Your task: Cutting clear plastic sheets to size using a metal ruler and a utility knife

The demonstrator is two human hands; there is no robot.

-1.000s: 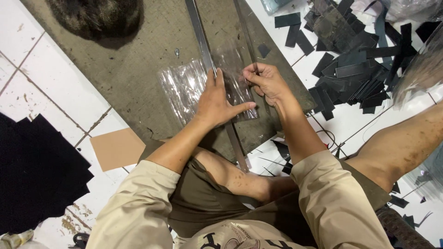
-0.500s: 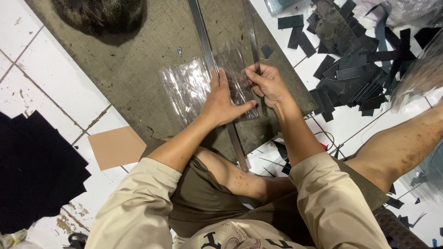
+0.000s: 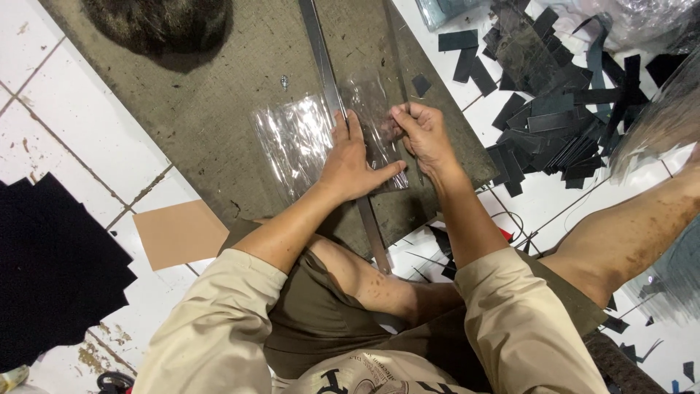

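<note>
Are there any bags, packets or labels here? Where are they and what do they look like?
Clear bag: flat, see-through, shiny plastic on the brown mat, under the metal ruler; left hand presses on it, right hand pinches its right side.
Plastic wrap: crumpled, see-through, top right corner.
Cardboard piece: plain brown rectangle on the white tiles, left of the knee.
No labels, signs or screens.

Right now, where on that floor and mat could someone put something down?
Free: the mat between the dark lump and the plastic sheet; the white tiles left of the mat. Crowded: right of the mat, black strips are piled. Both hands, left and right, cover the sheet.
</note>
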